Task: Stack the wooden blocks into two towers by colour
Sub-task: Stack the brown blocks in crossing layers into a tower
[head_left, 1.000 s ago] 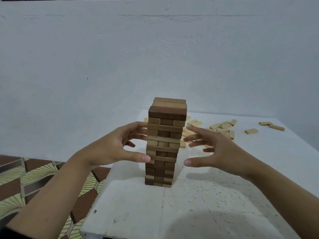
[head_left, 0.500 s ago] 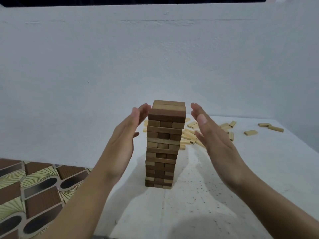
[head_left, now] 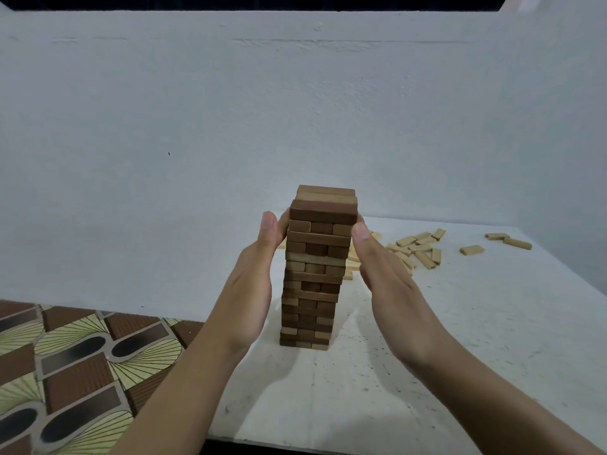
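Observation:
A tall tower of brown wooden blocks (head_left: 313, 274) stands upright on the white table (head_left: 460, 339), its layers crossed in darker and lighter brown. My left hand (head_left: 253, 280) lies flat against the tower's left side with straight fingers. Against the right side presses my right hand (head_left: 384, 277), its fingers also straight. Both hands touch the upper layers just under the top. Pale loose blocks (head_left: 417, 247) lie scattered on the table behind and to the right of the tower.
Three more pale blocks (head_left: 499, 241) lie far right near the wall. A white wall (head_left: 295, 110) rises behind the table. To the left, below the table's edge, is a patterned brown and cream floor (head_left: 72, 372).
Both hands rose from the tower's middle to its top and closed in. They now press flat on the two sides where a gap stood half a second ago.

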